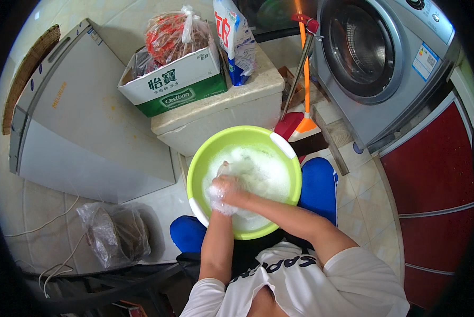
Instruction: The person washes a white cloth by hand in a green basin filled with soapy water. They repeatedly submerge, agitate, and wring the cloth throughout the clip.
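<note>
A lime-green plastic basin (193, 166) with white grips stands between my knees, holding sudsy water (266, 180). Both my hands are together over its left half. My left hand (220, 195) is largely coated in white foam, and its fingers point toward the far rim. Across it lies my right hand (232, 189), curled and touching it. Foam and motion blur hide whether anything is held between them. A pale, blurred shape shows among the suds beside the hands; I cannot tell what it is.
Behind the basin, a stone-like ledge (217, 107) bears a Cestbon carton (173, 85) and a detergent bag (239, 47). An orange-handled broom (306, 91) and red dustpan (288, 123) lean right, near a front-loading washing machine (359, 47). A grey appliance (102, 119) and plastic-wrapped bundle (116, 233) stand left.
</note>
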